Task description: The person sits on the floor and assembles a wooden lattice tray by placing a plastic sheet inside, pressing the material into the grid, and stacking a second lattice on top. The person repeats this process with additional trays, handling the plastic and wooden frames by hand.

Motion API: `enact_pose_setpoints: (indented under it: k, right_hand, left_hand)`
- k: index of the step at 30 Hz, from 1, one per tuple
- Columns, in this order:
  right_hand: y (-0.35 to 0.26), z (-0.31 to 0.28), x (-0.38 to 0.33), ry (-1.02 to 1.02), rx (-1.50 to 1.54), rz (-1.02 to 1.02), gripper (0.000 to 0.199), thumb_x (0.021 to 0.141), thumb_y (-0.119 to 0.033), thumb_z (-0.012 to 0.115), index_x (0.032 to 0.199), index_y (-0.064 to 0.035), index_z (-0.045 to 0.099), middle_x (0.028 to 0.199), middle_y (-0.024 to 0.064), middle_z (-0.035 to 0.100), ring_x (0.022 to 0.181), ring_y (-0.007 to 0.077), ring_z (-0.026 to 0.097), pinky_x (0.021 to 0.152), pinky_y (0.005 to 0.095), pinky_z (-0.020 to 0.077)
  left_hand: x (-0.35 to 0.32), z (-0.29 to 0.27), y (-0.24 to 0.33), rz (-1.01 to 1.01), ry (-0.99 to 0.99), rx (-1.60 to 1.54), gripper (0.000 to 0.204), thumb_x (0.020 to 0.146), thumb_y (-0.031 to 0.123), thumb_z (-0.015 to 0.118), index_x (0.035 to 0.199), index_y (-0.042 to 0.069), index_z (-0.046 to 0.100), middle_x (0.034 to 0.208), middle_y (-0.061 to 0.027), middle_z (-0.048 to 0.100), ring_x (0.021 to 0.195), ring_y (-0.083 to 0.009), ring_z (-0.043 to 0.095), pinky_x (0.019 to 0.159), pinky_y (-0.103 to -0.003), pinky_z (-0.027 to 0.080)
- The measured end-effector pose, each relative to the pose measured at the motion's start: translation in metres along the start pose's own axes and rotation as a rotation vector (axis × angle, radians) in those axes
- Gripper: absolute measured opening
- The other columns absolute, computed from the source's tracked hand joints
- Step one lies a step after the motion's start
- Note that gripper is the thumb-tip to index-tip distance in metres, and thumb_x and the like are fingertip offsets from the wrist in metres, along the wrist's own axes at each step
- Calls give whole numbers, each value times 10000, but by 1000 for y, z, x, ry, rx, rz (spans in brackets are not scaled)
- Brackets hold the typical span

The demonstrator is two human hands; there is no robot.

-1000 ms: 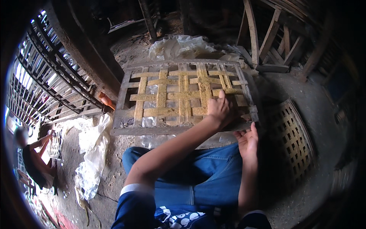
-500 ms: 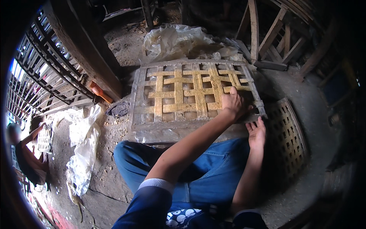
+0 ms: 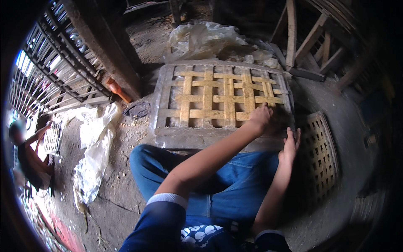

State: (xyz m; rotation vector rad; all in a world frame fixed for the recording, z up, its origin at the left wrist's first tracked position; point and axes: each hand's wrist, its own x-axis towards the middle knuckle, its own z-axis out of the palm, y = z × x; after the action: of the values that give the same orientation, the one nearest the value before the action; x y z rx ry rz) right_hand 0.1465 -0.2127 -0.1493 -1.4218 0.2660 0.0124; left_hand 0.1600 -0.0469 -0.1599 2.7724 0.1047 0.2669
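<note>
A wooden-framed lattice panel (image 3: 210,133) of woven flat strips, yellow in the middle and grey toward the edges, lies before my crossed legs. My left hand (image 3: 262,116) reaches across to its front right part. Its fingers are curled in against the weave; whatever is between them is hidden. Beside the panel's right front corner, my right hand (image 3: 288,147) is upright, with fingers stretched and apart. I see nothing in that hand. Dark shadow covers the corner between the two hands.
A second lattice panel (image 3: 321,155) rests on the floor at the right. Crumpled clear plastic sheeting (image 3: 203,40) lies behind the work, with more plastic (image 3: 94,155) on the left. An orange object (image 3: 117,90) stands by a wooden post (image 3: 100,46). Another person (image 3: 33,155) sits far left.
The whole view has shifted, so the panel appears farther right. My left hand has turned slightly on the weave, and my right hand's fingers have straightened upward.
</note>
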Motion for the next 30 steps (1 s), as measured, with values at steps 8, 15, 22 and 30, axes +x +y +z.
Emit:
enact_pose_setpoints:
  k: [8, 15, 22, 30]
  right_hand:
    - [-15, -19, 23, 62, -576, -627, 535, 949, -221, 707, 1416, -43, 514, 1443, 163, 509, 1297, 298, 515, 1120, 401, 365]
    - [-28, 103, 5, -472, -800, -1034, 474, 900, -216, 737, 1308, -29, 582, 1350, 195, 571, 1272, 338, 537, 1112, 465, 395]
    - [30, 176, -58, -809, -976, -1089, 553, 896, -422, 733, 1306, -74, 603, 1369, 132, 543, 1263, 379, 515, 1099, 528, 401]
    - [21, 181, -56, -778, -975, -1176, 502, 910, -356, 667, 1325, -87, 581, 1283, 99, 580, 1225, 327, 514, 1018, 520, 407]
  left_hand:
    - [-119, -164, -130, -302, 251, -472, 559, 918, 448, 737, 1209, -25, 678, 1182, -176, 727, 947, -283, 734, 839, -388, 587]
    - [-166, -146, -291, -704, 612, -294, 438, 882, 412, 745, 1145, 62, 726, 1053, -184, 739, 1002, -320, 713, 892, -388, 540]
    - [-164, -127, -289, -731, 659, -632, 443, 915, 247, 726, 1327, 110, 641, 981, -136, 734, 874, -183, 685, 788, -318, 529]
    - [-165, -136, -291, -775, 618, -495, 396, 894, 135, 664, 1289, 103, 680, 1013, -148, 740, 890, -189, 697, 782, -310, 532]
